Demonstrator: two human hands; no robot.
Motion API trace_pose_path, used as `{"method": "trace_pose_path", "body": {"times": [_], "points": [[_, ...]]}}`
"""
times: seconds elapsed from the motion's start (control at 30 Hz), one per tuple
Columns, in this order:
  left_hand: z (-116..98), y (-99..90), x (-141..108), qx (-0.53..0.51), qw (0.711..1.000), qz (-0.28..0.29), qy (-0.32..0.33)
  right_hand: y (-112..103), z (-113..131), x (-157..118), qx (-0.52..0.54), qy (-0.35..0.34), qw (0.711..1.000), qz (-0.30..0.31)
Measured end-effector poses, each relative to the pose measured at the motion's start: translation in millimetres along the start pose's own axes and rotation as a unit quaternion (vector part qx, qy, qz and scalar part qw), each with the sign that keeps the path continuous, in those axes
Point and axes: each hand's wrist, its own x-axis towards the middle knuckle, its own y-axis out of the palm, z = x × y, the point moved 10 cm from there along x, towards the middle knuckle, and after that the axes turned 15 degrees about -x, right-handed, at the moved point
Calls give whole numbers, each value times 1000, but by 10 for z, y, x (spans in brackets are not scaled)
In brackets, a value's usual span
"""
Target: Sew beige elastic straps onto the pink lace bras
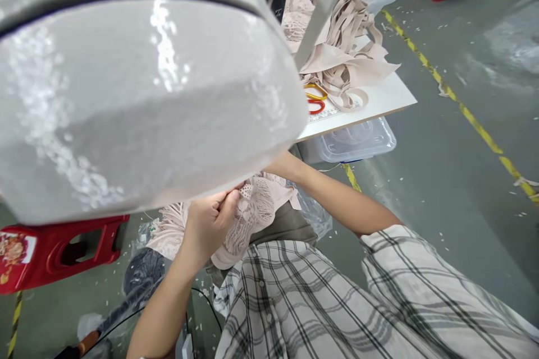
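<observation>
Lace: we see the lace [255, 213] below the near edge of the machine [160, 118], draped toward the lap; its far part is out of sight behind the housing.
Left hand: our left hand [213, 221] pinches the lace's edge between thumb and fingers, tucked close under the machine.
Right hand: hidden by the machine, only our forearm [332, 193] showing, so we cannot tell whether it is gripping anything.
Done: we judge this piece to be mid-handling, since it is held and not set aside; any finished stitching is hidden from us.
Left: this piece has yet to be let go. More pale cloth [168, 230] bunches just left of the hand; whether it is joined to the lace, we cannot tell.
Table: at far right, a pile [345, 28] of strips and lace lies on the table [379, 98]; we cannot tell whether it is finished or waiting.
</observation>
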Motion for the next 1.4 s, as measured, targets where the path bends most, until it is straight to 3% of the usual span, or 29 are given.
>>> {"method": "trace_pose_path", "body": {"times": [0.43,0.8,1.4], "points": [[-61,22,-44,43,998,5,38,16,-78,-1,44,-16,999,-24],[7,-132,-197,84,993,-65,60,12,-71,-52,63,-9,998,-29],[-28,-233,-249,70,989,-121,59,67,-88,-8,30,-17,999,-41]]}}
